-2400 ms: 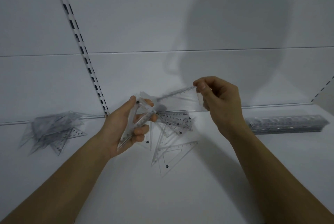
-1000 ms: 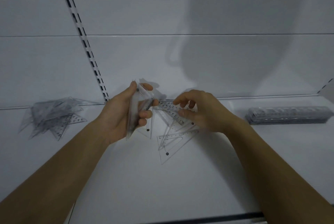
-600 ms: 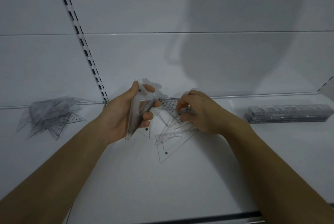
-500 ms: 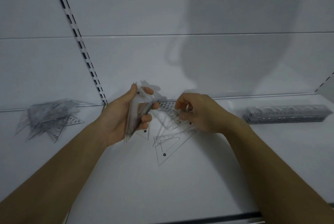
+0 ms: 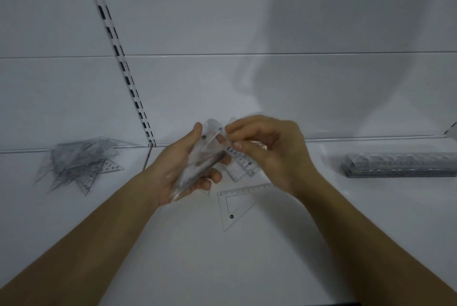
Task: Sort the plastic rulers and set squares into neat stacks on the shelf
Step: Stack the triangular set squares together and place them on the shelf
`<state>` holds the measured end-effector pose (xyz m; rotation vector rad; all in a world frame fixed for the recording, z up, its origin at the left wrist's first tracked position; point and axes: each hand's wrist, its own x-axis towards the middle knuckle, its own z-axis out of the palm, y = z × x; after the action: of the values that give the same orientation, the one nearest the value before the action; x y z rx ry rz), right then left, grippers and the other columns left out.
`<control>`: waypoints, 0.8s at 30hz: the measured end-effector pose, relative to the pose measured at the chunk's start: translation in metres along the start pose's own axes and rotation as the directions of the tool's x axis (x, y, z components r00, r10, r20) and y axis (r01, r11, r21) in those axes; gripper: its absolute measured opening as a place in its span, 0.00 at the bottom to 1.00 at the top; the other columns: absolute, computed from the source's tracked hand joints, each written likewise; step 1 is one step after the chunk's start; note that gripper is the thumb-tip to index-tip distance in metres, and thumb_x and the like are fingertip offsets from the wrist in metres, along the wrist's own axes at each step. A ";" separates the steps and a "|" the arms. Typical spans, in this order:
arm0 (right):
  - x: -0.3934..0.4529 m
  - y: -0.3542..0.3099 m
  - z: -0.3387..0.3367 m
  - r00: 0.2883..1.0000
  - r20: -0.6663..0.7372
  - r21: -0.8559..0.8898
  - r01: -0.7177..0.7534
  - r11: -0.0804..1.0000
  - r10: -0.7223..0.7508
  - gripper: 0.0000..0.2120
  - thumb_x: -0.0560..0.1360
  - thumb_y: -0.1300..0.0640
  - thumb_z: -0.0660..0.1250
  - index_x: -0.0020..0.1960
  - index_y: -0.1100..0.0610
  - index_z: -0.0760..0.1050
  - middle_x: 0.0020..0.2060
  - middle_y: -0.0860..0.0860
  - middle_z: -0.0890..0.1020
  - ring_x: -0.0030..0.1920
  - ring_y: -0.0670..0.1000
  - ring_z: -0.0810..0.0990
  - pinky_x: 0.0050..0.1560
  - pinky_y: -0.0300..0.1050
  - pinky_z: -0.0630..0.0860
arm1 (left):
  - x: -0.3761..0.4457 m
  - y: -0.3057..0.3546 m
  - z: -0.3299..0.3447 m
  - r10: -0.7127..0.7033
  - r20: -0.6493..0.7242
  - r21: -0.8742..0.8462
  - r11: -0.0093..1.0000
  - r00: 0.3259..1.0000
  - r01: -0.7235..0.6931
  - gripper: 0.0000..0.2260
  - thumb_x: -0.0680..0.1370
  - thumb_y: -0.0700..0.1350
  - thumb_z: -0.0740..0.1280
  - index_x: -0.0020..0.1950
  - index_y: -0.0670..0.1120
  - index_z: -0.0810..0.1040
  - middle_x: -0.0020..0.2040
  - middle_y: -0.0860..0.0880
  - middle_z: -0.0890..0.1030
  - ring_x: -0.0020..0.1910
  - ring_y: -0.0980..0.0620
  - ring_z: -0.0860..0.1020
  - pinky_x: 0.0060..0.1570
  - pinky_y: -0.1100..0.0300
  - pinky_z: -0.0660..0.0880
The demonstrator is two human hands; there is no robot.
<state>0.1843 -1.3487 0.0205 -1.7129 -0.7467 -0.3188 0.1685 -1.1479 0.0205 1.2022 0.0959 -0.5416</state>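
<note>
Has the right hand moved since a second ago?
Yes. The right hand has lifted off the loose set squares on the shelf and come left to the left hand's bundle.

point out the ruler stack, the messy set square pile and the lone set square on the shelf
ruler stack (image 5: 400, 166), head view, front side edge
set square pile (image 5: 76, 163), head view, middle of the heap
lone set square (image 5: 223, 206), head view, left edge

Right hand now off the shelf, up at the left hand's bundle of set squares.
</note>
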 end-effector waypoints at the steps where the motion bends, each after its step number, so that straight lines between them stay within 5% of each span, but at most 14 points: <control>1: -0.002 0.003 0.005 0.999 0.023 -0.099 0.046 0.994 -0.044 0.07 0.72 0.69 0.74 0.47 0.60 0.86 0.49 0.50 0.86 0.51 0.48 0.85 0.55 0.43 0.80 | -0.001 0.000 0.002 -0.013 0.012 0.001 1.000 1.000 0.013 0.29 0.79 0.66 0.54 0.55 0.46 0.84 0.46 0.42 0.82 0.27 0.49 0.77 0.20 0.62 0.73; 5: -0.004 0.013 0.008 0.982 0.087 -0.305 0.188 0.933 -0.170 0.07 0.74 0.65 0.72 0.49 0.57 0.87 0.51 0.50 0.86 0.52 0.46 0.83 0.56 0.42 0.79 | -0.002 0.001 0.004 -0.031 0.028 0.070 0.997 0.999 0.029 0.25 0.78 0.66 0.57 0.54 0.50 0.85 0.47 0.45 0.81 0.26 0.53 0.75 0.21 0.65 0.71; 9: -0.005 0.019 0.007 0.965 0.213 -0.436 0.236 0.868 -0.155 0.17 0.72 0.69 0.72 0.56 0.52 0.85 0.60 0.50 0.82 0.60 0.52 0.78 0.62 0.45 0.75 | 0.001 -0.004 0.002 0.035 -0.011 0.130 0.991 0.999 -0.034 0.23 0.77 0.57 0.65 0.67 0.46 0.77 0.44 0.47 0.83 0.26 0.54 0.73 0.21 0.66 0.69; 14: -0.002 0.006 -0.003 0.994 0.099 -0.314 -0.019 0.949 0.052 0.28 0.71 0.73 0.64 0.63 0.48 0.78 0.61 0.43 0.80 0.61 0.43 0.77 0.59 0.39 0.76 | 0.003 -0.001 -0.001 0.116 0.013 -0.034 0.993 0.993 -0.115 0.16 0.78 0.49 0.65 0.65 0.50 0.77 0.44 0.45 0.82 0.27 0.55 0.70 0.20 0.66 0.67; 18: -0.001 0.016 -0.013 0.986 -0.052 -0.548 -0.159 0.821 0.157 0.14 0.77 0.60 0.69 0.61 0.49 0.78 0.56 0.44 0.79 0.54 0.43 0.76 0.56 0.44 0.76 | 0.004 0.002 -0.007 0.140 0.051 -0.126 0.983 0.989 -0.132 0.14 0.80 0.45 0.63 0.64 0.53 0.78 0.58 0.37 0.79 0.31 0.52 0.72 0.22 0.65 0.69; 21: -0.002 0.021 -0.016 0.907 0.061 -0.728 -0.245 0.641 0.416 0.24 0.74 0.43 0.72 0.67 0.50 0.76 0.61 0.48 0.75 0.62 0.51 0.71 0.62 0.47 0.70 | 0.004 0.002 -0.007 0.153 0.071 -0.156 0.978 0.986 -0.141 0.12 0.80 0.44 0.62 0.61 0.51 0.77 0.57 0.37 0.79 0.32 0.52 0.71 0.22 0.65 0.68; 24: -0.003 0.023 -0.013 0.844 0.101 -0.773 -0.267 0.576 0.527 0.29 0.72 0.38 0.73 0.68 0.51 0.76 0.62 0.51 0.73 0.64 0.55 0.69 0.65 0.55 0.70 | 0.004 0.002 -0.009 0.165 0.065 -0.177 0.973 0.984 -0.151 0.06 0.79 0.44 0.63 0.55 0.50 0.76 0.56 0.41 0.79 0.31 0.54 0.70 0.21 0.67 0.65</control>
<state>0.1984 -1.3648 0.0052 -2.7173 -0.4272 0.0130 0.1751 -1.1407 0.0177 1.0088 -0.0210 -0.4318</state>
